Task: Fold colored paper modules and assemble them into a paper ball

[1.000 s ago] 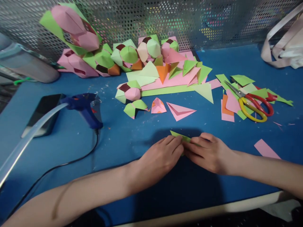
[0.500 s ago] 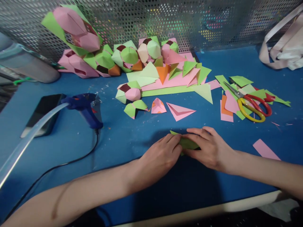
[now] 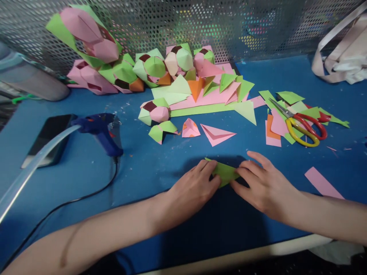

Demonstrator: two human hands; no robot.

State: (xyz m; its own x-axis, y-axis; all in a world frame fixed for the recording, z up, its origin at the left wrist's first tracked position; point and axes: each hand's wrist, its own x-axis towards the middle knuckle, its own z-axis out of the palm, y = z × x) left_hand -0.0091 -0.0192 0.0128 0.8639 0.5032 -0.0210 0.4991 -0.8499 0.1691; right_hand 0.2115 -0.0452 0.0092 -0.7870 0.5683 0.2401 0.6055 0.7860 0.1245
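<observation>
A folded green paper piece lies flat on the blue table near its front edge. My left hand presses its left side with the fingers held together. My right hand touches the right tip with its fingertips, the fingers stretched out. Both hands rest on the table.
A blue glue gun with its cord lies left, beside a dark phone. Red-and-yellow scissors sit on paper scraps at right. Folded pink and green paper shapes pile against the perforated back wall. A pink strip lies near right.
My right hand slid right along the green paper, uncovering more of it. My left hand stayed almost in place.
</observation>
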